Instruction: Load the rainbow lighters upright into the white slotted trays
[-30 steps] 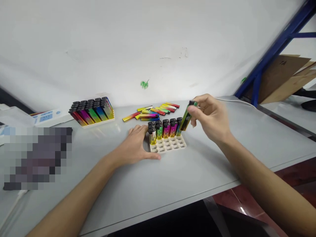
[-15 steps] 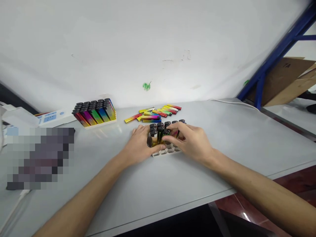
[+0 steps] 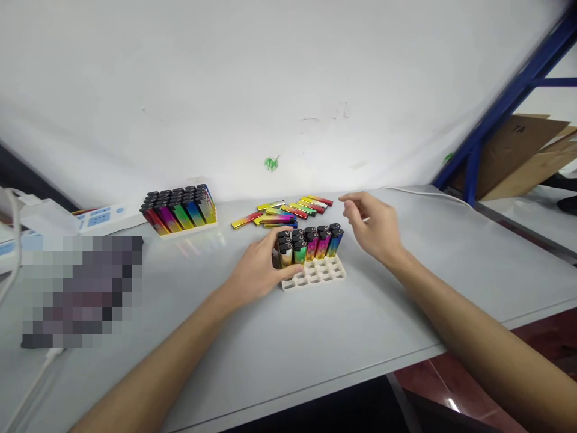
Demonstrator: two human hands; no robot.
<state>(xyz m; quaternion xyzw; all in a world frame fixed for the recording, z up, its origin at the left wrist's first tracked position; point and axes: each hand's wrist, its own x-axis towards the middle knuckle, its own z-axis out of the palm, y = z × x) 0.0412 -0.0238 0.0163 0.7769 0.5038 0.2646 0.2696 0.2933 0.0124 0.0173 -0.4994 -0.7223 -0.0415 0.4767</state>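
Observation:
A white tray with oval holes (image 3: pixel 336 274) lies on the table, and black-topped lighters (image 3: pixel 323 243) with shiny coloured bodies stand upright in its back and left holes. My left hand (image 3: pixel 258 270) grips the tray's left end, thumb along the front and fingers behind, against the leftmost lighters. My right hand (image 3: pixel 374 227) is raised right of the tray, holding nothing, with thumb and forefinger apart and the other fingers curled. Just left of its fingertips lies a loose pile of shiny multicoloured flat sticks (image 3: pixel 288 211), like lighter bodies.
A second white tray (image 3: pixel 192 230) packed with upright lighters (image 3: pixel 180 207) stands back left by the wall. At the left are a pixelated dark object (image 3: pixel 85 288), a cable (image 3: pixel 33 385) and a white power strip (image 3: pixel 106 218). A blue metal frame (image 3: pixel 473 165) and cardboard (image 3: pixel 518 150) are at the right.
My right hand has let go of a lighter in the tray and moved up and right, away from it. My left hand remains at the tray's left end. The view has shifted slightly.

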